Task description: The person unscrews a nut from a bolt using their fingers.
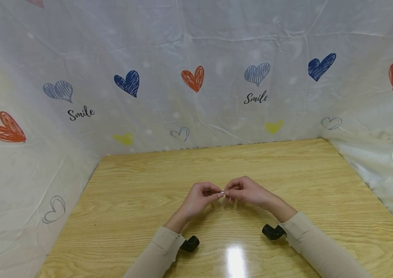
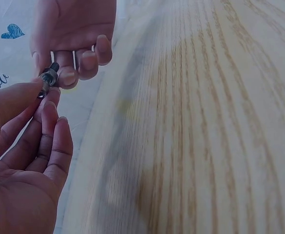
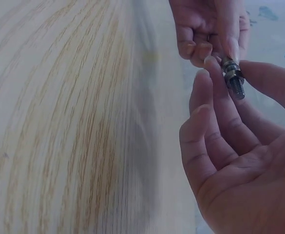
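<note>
A small metal bolt (image 3: 238, 91) with a threaded end is held between the two hands, a nut (image 3: 234, 76) sitting around its middle. My left hand (image 1: 199, 197) pinches the smooth end of the bolt between thumb and fingers. From the other side, the thumb and forefinger of my right hand (image 1: 248, 191) pinch the nut. In the left wrist view the threads of the bolt (image 2: 55, 67) point away from the left hand. The other fingers of both hands are bent loosely underneath. In the head view the fingertips mostly hide the metal.
Under the hands lies a wood-grain table (image 1: 140, 185). White sheeting (image 1: 217, 50) printed with hearts and "Smile" stands along its back and sides. Black camera mounts (image 1: 191, 244) stick out from both beige sleeves (image 1: 159, 251).
</note>
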The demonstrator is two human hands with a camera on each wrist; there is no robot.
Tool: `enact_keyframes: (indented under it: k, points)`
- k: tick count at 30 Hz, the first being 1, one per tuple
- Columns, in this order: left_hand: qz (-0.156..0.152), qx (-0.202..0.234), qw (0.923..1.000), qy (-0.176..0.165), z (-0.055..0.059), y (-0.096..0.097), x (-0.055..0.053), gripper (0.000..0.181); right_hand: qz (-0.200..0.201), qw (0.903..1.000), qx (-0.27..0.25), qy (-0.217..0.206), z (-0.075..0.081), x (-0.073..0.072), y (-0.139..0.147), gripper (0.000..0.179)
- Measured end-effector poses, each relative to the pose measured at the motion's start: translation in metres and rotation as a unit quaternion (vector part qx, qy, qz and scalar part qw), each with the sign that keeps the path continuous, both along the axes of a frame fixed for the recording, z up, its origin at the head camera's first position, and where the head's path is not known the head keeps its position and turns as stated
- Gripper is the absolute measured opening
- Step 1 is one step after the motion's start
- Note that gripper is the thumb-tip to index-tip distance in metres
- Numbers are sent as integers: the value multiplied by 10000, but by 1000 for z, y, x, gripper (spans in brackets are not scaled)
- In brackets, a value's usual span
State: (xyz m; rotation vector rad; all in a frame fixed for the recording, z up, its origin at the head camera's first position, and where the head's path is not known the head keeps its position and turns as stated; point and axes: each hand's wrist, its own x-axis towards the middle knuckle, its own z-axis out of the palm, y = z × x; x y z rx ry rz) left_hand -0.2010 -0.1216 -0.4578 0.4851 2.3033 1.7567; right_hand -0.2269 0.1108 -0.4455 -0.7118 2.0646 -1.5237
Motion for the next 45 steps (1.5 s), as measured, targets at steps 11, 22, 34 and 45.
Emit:
enact_keyframes:
  k: [11,22,34,45]
  points:
    - [-34,37,10000,0,2,0,0,14,-202,9998,-63,28,2,0,-1,23]
    - [-39,14,10000,-53,0,2,-1,14,-21,9997,221,95,1,0,-2,36]
    - [45,-3,9999,-93,1,2,0,14,16,9998,49,214,3,0,-1,19]
    - [30,43,10000,-65,3,3,1,12,-57,9997,-189,167,4,2,0,20]
